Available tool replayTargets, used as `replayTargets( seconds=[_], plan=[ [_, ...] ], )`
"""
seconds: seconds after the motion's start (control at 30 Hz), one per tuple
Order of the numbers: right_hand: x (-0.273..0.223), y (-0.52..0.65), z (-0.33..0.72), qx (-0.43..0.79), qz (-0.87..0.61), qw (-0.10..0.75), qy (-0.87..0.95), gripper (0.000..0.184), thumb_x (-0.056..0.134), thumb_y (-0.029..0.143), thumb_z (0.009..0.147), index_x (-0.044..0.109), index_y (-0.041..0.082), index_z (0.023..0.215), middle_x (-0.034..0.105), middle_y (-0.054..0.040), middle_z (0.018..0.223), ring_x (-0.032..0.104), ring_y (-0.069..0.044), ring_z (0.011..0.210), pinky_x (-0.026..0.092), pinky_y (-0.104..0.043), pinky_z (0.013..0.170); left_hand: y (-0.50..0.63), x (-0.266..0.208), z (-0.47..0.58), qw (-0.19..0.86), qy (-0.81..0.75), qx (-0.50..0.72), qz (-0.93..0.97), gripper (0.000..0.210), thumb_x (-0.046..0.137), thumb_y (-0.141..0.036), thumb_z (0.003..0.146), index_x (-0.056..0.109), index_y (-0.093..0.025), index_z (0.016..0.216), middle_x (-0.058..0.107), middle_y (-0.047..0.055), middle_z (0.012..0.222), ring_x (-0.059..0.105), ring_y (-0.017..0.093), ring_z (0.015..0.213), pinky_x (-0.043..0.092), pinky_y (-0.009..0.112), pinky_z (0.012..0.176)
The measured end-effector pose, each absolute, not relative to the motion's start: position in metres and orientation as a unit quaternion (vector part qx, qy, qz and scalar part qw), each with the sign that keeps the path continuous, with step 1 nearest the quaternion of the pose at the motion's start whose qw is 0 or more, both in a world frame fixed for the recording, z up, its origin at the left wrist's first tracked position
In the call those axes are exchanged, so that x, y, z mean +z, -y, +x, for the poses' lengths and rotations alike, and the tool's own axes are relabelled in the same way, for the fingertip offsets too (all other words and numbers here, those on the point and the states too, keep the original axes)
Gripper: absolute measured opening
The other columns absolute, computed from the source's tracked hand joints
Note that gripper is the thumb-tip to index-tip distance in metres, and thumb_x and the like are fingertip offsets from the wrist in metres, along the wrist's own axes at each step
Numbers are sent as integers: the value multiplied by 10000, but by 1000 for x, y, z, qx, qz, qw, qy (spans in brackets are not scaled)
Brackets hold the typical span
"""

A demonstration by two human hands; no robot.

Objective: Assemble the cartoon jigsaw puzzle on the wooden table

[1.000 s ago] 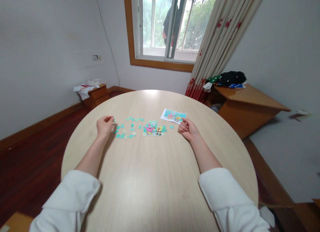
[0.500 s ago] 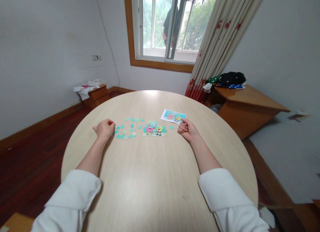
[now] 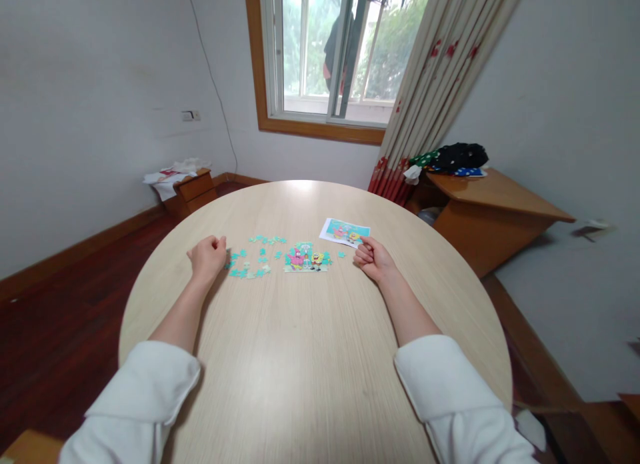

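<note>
My left hand (image 3: 208,256) is closed at the left edge of a scatter of loose turquoise jigsaw pieces (image 3: 243,273). Whatever its fingers may hold is hidden. Right of these pieces lies a partly joined jigsaw puzzle (image 3: 306,259) with a pink starfish figure and a yellow square figure; its upper outline is uneven. My right hand (image 3: 373,257) rests with curled fingers, nothing visible in them, at the near right corner of a printed picture sheet (image 3: 345,231) showing similar figures. One single jigsaw piece (image 3: 341,255) lies between the puzzle and my right hand.
Everything lies on a round, pale wood table (image 3: 300,357). Beyond it are a window (image 3: 320,57) and a long curtain (image 3: 445,71). A wooden desk (image 3: 505,197) with cloths on it stands at the right, a small cabinet (image 3: 197,191) at the back left.
My left hand has turned slightly, its fingertips drawn in a little from the loose pieces. The right hand and the puzzle stay put; the whole view has shifted slightly.
</note>
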State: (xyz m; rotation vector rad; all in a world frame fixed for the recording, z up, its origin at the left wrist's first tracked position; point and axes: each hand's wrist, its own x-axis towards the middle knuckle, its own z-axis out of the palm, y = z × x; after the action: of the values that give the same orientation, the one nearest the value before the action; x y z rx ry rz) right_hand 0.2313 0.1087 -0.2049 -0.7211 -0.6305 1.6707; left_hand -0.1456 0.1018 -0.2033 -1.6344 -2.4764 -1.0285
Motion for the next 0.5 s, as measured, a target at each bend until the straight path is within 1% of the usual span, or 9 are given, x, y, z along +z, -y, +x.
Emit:
replayTargets(
  seconds=[0.1,0.17,0.37,0.5],
  plan=[
    [-206,-109,232,712,-309,568,274,474,585,184,770,186,197,514,217,110,328,136,-21,294,193,-149,301,-98,-198,-143,-26,774,-368,-515,413,361,-367,853,316,-209,474,300,-17,453,382,149,512,263,288,556],
    [-206,-110,232,712,-309,568,274,467,582,184,772,192,196,514,221,109,327,138,-21,294,189,-149,301,-97,-195,-142,-52,771,-388,-502,441,343,-358,870,267,-217,460,222,-28,440,322,135,474,225,289,523],
    [-206,-109,232,712,-304,569,278,463,588,184,769,199,197,518,222,110,330,141,-22,293,190,-149,304,-94,-192,-138,-89,758,-422,-489,428,401,-256,836,240,-217,440,200,-32,436,287,121,462,208,285,515],
    [-205,-108,232,711,-303,571,277,472,595,180,769,196,198,519,225,111,330,146,-22,293,195,-149,303,-95,-194,-138,-116,760,-443,-461,393,425,-228,791,275,-207,429,204,-31,442,298,122,469,225,283,515]
  ],
)
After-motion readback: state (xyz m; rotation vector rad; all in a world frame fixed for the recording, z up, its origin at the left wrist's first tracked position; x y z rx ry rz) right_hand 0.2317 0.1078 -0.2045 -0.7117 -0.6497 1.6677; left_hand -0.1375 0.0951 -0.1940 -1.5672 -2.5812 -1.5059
